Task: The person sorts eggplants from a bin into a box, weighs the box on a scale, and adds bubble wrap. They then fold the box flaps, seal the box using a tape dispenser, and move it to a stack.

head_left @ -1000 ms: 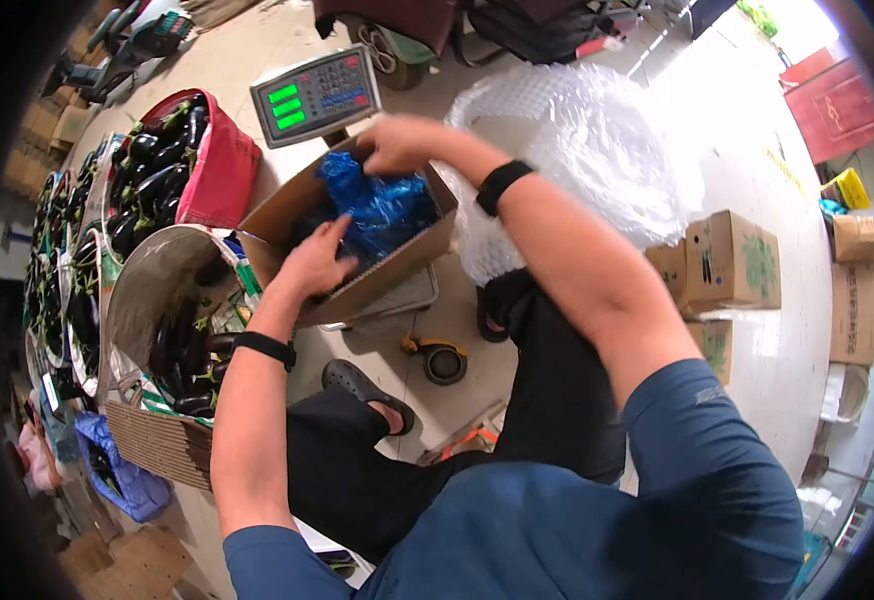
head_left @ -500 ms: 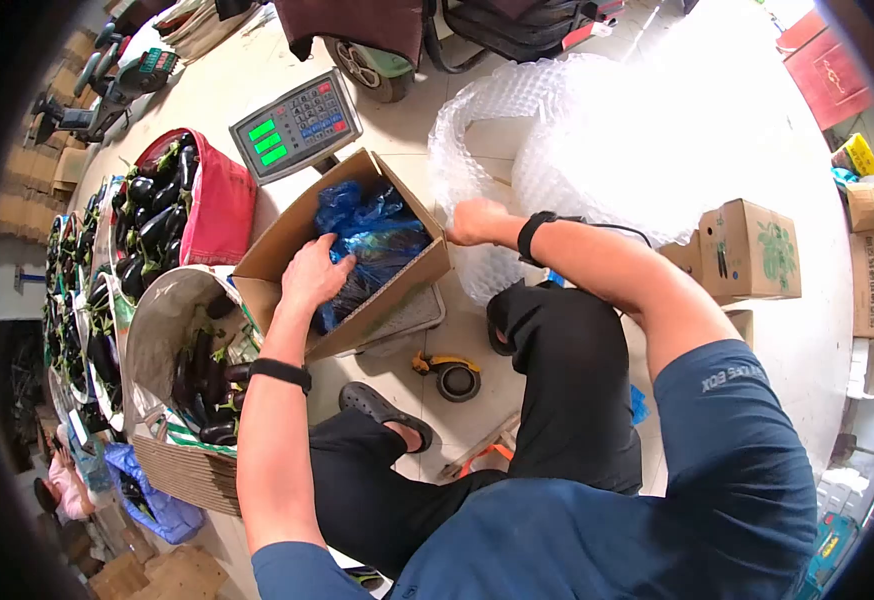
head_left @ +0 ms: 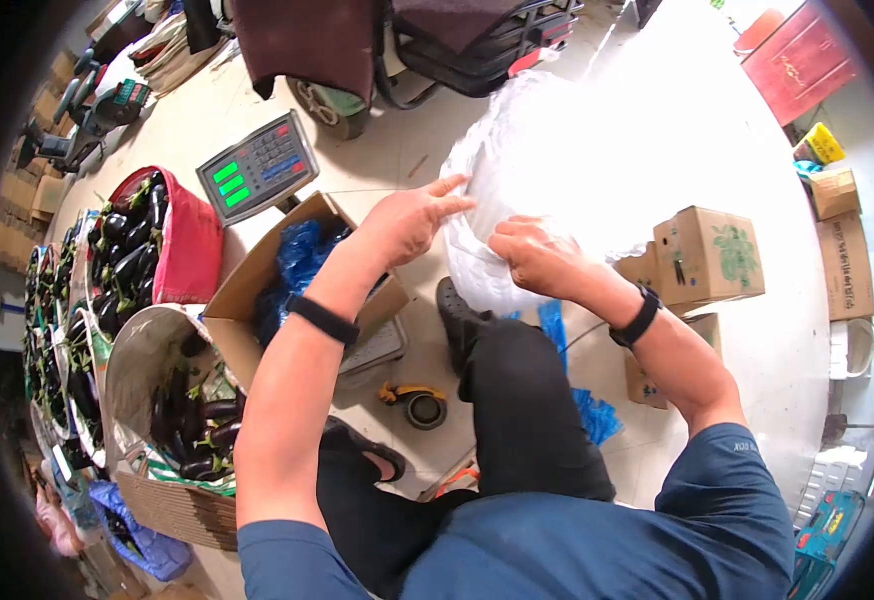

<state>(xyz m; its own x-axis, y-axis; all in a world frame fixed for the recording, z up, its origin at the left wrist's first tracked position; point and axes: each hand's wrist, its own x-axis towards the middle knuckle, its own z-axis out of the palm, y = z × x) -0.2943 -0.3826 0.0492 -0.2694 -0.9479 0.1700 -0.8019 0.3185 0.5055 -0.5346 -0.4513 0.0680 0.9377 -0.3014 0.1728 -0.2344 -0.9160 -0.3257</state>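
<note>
My right hand [head_left: 535, 257] is closed on the near edge of a large sheet of bubble wrap [head_left: 527, 180], much of it washed out by glare. Close by on the left, my left hand [head_left: 407, 222] has thumb and fingers apart, with the fingertips at the wrap's left edge. An open cardboard box [head_left: 232, 290] stands below and left of my left hand on a scale's platform [head_left: 375, 347]. Blue plastic bags [head_left: 302, 255] lie inside it. The scale's display [head_left: 258, 167] shows green lit panels behind the box.
A pink bag of eggplants [head_left: 192, 240] and a white sack of eggplants [head_left: 147, 360] stand at left. A tape roll [head_left: 424, 409] lies on the floor by my feet. Small cardboard boxes [head_left: 707, 258] are at right, stacked chairs [head_left: 482, 40] at the top.
My left hand has left the box and moved right to the bubble wrap. My right hand has shifted right with the wrap's edge. The view has turned slightly, moving the surroundings left.
</note>
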